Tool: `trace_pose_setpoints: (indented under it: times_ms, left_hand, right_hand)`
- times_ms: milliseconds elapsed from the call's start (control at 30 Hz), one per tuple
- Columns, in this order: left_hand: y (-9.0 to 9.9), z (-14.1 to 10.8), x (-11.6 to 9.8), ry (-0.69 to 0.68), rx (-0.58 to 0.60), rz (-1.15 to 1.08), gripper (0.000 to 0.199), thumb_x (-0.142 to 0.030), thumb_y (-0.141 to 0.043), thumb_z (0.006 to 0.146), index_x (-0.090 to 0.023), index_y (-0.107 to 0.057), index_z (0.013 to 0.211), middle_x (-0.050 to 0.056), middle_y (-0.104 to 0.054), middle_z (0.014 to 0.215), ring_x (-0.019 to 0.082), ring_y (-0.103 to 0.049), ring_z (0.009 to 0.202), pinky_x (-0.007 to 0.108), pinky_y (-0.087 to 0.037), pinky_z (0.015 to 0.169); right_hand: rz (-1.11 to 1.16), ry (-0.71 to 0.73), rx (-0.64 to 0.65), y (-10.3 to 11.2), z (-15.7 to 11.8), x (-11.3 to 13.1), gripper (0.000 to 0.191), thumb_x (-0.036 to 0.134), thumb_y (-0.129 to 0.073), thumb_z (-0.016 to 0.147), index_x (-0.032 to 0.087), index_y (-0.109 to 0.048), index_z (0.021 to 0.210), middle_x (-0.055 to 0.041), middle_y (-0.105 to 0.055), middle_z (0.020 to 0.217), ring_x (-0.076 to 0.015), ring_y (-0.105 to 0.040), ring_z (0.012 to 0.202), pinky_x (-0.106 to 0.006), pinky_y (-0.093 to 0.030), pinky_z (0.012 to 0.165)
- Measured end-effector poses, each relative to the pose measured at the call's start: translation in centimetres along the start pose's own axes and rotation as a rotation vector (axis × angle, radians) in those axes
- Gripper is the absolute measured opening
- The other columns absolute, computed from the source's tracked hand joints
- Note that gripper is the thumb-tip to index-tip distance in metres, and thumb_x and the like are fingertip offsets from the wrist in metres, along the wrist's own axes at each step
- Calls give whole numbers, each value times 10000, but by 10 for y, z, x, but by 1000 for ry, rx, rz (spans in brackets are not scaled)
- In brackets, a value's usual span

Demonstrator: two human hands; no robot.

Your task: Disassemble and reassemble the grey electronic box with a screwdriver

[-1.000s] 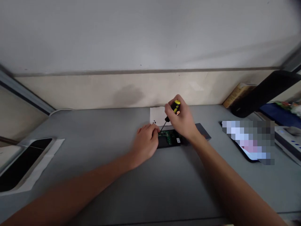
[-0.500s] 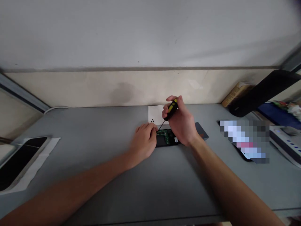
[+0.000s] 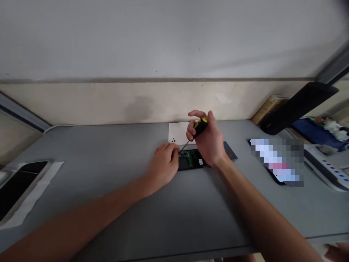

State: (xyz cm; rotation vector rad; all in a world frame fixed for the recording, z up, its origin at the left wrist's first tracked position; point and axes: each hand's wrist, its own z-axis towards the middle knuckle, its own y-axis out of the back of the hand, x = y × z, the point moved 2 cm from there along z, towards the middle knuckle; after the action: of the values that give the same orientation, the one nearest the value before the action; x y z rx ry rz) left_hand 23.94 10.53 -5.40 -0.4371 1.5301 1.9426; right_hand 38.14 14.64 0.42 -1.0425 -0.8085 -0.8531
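Observation:
An opened flat black device [image 3: 185, 163] with a green circuit board showing lies crosswise on the grey table. My left hand [image 3: 165, 162] covers its left end and grips it, fingers curled over the edge. A black and yellow screwdriver [image 3: 200, 127] is in my right hand [image 3: 209, 140], its handle between thumb and fingers. The slanted shaft reaches down to the board beside my left fingertips; the exact contact of the tip is too small to tell. Just behind, a white sheet of paper [image 3: 178, 130] carries several tiny dark pieces, probably screws.
A dark flat piece [image 3: 230, 150] lies partly behind my right wrist. Rightward are a phone [image 3: 280, 181] with a blurred screen, a white power strip [image 3: 324, 169], a black cylinder [image 3: 296, 109] and a book [image 3: 268, 109]. Another phone [image 3: 24, 182] rests on paper at left.
The view has shifted slightly to the right. The screwdriver handle has turned and tilts a little more to the right in my right hand. My left hand stays on the device.

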Motion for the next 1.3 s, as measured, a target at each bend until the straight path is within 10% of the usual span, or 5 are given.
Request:
trace_pose_setpoints:
  times_ms: [300,500,767,1000,1300]
  left_hand:
    - [2,1,-5,25,42,44,242,-94,-413,952,-224,-610,897,56,-700,980,236,-645,1006,413,-496,959]
    - [5,0,-8,54,58,86,246,-103,-412,959,-223,-622,910,63,-701,997,248,-646,1035,423,-492,968]
    - [3,-1,-7,64,62,107,244,-112,-419,975,-218,-638,954,64,-713,1046,245,-648,1066,424,-477,1003]
    - [2,-2,-6,39,47,109,239,-94,-425,961,-223,-625,939,55,-712,1027,239,-649,1034,416,-485,968]
    - [1,-2,-6,46,57,122,268,-97,-423,961,-229,-655,981,52,-724,1064,248,-656,1068,436,-485,985]
  right_hand:
    - [117,-70,-38,1,-2,4,443,555,-843,761,233,-541,725,21,-561,798,-116,-581,692,-285,-479,661]
    - [-59,-3,-126,-2,-3,-1,642,605,-869,717,250,-335,694,93,-418,580,-78,-421,484,-259,-362,484]
    - [69,-44,-60,2,0,-2,448,703,-590,907,257,-632,894,26,-476,674,-137,-478,598,-308,-424,580]
    - [114,-99,-47,8,-1,2,397,512,-857,753,242,-567,782,12,-558,851,-134,-599,747,-305,-478,680]
    - [3,4,-69,2,0,-3,527,669,-773,802,252,-458,739,82,-326,603,-98,-306,536,-263,-304,480]
